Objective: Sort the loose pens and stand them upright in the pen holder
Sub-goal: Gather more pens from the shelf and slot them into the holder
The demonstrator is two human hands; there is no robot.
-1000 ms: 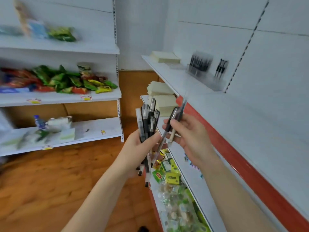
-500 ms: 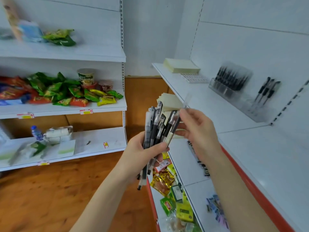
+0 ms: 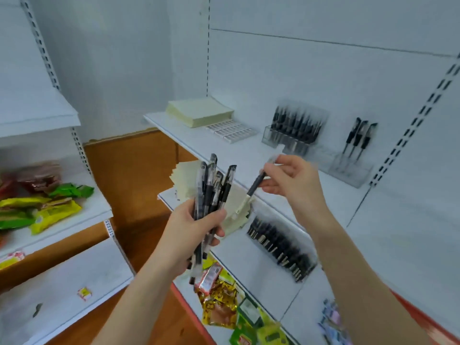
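My left hand (image 3: 191,232) grips a bundle of several black pens (image 3: 211,192), caps pointing up, in front of the shelves. My right hand (image 3: 293,183) pinches a single black pen (image 3: 251,190) by its upper end; the pen slants down-left with its pale tip low, a short gap from the bundle. On the upper shelf stands a clear pen holder (image 3: 348,168) against the back wall. Its left compartments hold many upright black pens (image 3: 296,125), and three more pens (image 3: 358,138) stand towards its right end. The holder lies beyond and right of my right hand.
A yellow paper pad (image 3: 199,110) and a white ribbed strip (image 3: 231,131) lie on the upper shelf (image 3: 194,140). Black clips (image 3: 281,247) and paper stacks (image 3: 184,178) sit on the shelf below. Snack packets (image 3: 219,302) fill the lowest shelf; more lie on the left rack (image 3: 49,207).
My view has swung right and closer to the pen holder. My right hand has drawn one pen out of the bundle and moved up and right, away from my left hand.
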